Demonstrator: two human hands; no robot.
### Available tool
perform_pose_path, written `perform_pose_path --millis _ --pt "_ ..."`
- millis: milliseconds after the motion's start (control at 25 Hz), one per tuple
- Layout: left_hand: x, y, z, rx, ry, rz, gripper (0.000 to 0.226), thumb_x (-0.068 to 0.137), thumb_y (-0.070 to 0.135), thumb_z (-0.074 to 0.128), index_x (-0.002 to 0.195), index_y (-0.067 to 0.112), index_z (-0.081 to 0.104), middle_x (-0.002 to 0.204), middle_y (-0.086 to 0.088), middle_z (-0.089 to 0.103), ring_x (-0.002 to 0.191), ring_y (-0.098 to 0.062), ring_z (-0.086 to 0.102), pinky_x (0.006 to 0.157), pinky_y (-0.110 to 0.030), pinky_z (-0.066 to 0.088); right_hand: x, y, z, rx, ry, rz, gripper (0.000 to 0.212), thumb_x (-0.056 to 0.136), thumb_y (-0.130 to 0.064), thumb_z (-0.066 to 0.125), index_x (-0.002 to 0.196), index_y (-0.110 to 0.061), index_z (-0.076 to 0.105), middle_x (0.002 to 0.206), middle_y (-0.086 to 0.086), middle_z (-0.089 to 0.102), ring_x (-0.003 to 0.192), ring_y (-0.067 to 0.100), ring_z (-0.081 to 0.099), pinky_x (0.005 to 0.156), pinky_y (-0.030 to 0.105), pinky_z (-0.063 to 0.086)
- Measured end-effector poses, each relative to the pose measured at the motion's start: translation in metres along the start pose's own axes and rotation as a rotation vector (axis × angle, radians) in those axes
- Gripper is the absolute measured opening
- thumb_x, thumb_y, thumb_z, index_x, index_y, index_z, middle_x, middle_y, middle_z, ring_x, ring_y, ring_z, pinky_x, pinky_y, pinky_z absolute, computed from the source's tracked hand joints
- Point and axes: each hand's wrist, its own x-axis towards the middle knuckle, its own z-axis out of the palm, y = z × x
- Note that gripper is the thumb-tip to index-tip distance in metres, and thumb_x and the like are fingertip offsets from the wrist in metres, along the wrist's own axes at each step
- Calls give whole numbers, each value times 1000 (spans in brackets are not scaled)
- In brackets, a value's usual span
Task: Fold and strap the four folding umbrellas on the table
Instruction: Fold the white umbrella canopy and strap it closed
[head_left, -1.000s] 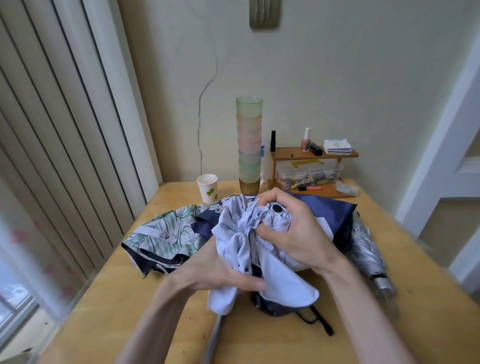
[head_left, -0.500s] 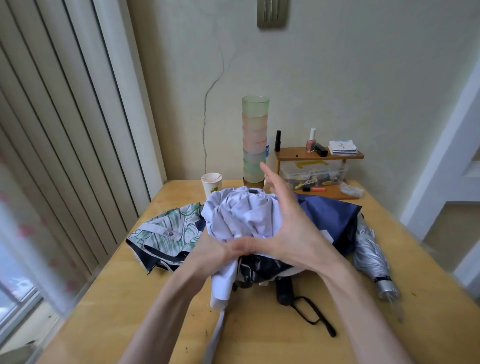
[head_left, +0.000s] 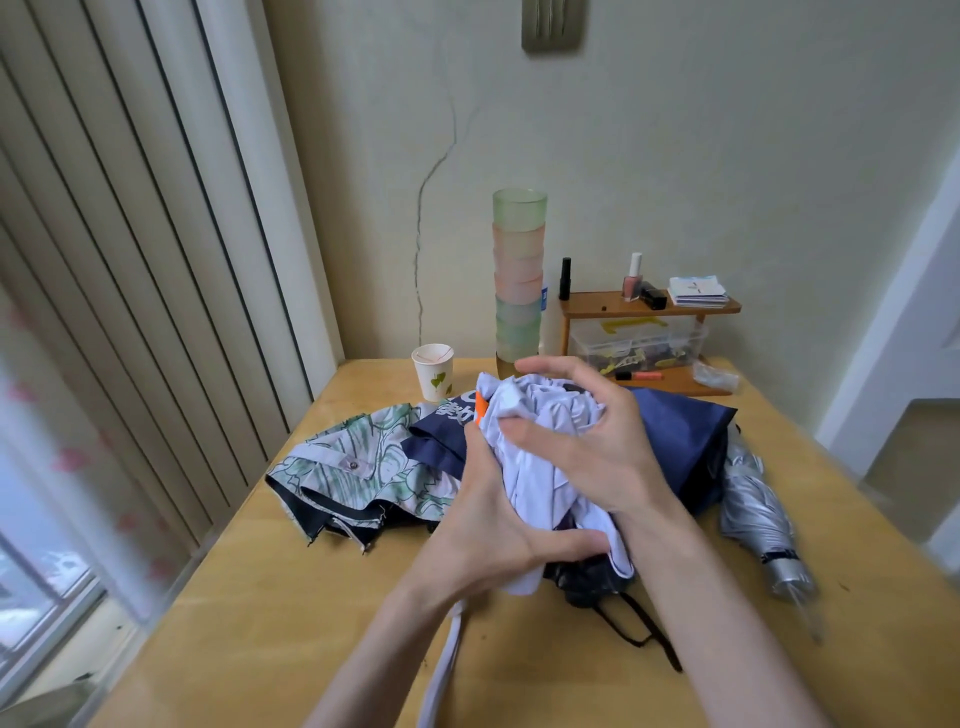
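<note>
The pale lilac fabric folding umbrella (head_left: 545, 457), held over the wooden table (head_left: 260, 597), is gripped low by the left hand (head_left: 488, 530) and loosely cupped at its top by the curled fingers of the right hand (head_left: 587, 447), not yet strapped, while only the silver folding umbrella (head_left: 758, 509) appears wrapped and the green leaf-printed umbrella (head_left: 363, 467) and navy blue umbrella (head_left: 675, 436) are left loose.

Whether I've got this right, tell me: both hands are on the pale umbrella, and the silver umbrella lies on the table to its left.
One slip: the head view shows the silver umbrella lying on the table to the right of the pale umbrella, not its left. The left hand and the right hand are both on the pale umbrella.
</note>
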Motion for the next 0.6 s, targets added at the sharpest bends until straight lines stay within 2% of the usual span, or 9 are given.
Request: perform_pose_path --millis 80,160,200,240,320,400,440,520,600 --pt "-1 -6 6 -68 42 -23 131 52 40 102 147 28 13 146 26 42 128 22 47 101 -9 46 0 0 -1 36 -5 8 41 81 1 88 115 -18 74 105 -4 79 102 14 76 85 28 60" --pt "-1 -14 7 -168 70 -33 138 62 22 103 159 27 5 152 22 46 135 12 49 106 -14 47 0 1 0 100 50 15 39 80 0 89 111 -20 75 106 1 79 103 20 76 87 35 62" --pt "-1 -18 7 -213 68 -17 124 68 11 99 160 25 17 148 18 55 133 4 56 104 -18 50 0 0 2 150 88 26 39 79 1 89 109 -19 75 105 3 80 102 23 77 86 36 62" --pt "0 -19 9 -238 50 -7 100 73 3 94 153 22 37 137 13 67 125 -3 64 97 -22 54 -1 0 3 192 113 35 38 79 3 88 108 -17 75 103 5 80 98 24 77 82 36 63" --pt "2 -22 11 -224 3 -37 56 74 2 89 122 20 64 104 9 78 94 -8 74 76 -21 55 -2 1 6 217 132 50 35 79 6 87 105 -14 74 100 7 80 93 22 78 75 31 62" --pt "2 -25 11 -226 -22 -52 28 73 9 81 94 17 66 75 10 71 63 -6 62 59 -19 48 -5 3 10 248 141 61 34 78 8 87 101 -14 73 99 8 79 90 21 78 72 29 61" --pt "2 -26 11 -236 -23 -50 20 72 10 77 85 16 63 68 10 64 56 -7 54 55 -21 45 -7 3 13 270 135 71 34 78 8 87 100 -15 73 100 8 79 90 21 78 72 29 61" --pt "1 -28 10 -245 -3 -59 16 71 13 76 81 16 64 68 8 63 58 -9 52 56 -25 46 -9 3 19 283 89 85 35 78 4 88 101 -17 72 100 4 79 91 18 78 72 27 60" --pt "2 -31 7 -280 21 -84 26 73 16 80 97 21 73 89 5 77 80 -16 70 73 -32 59 -6 3 14 199 -16 86 43 77 -9 92 112 -19 70 104 -3 79 97 12 77 78 24 59"
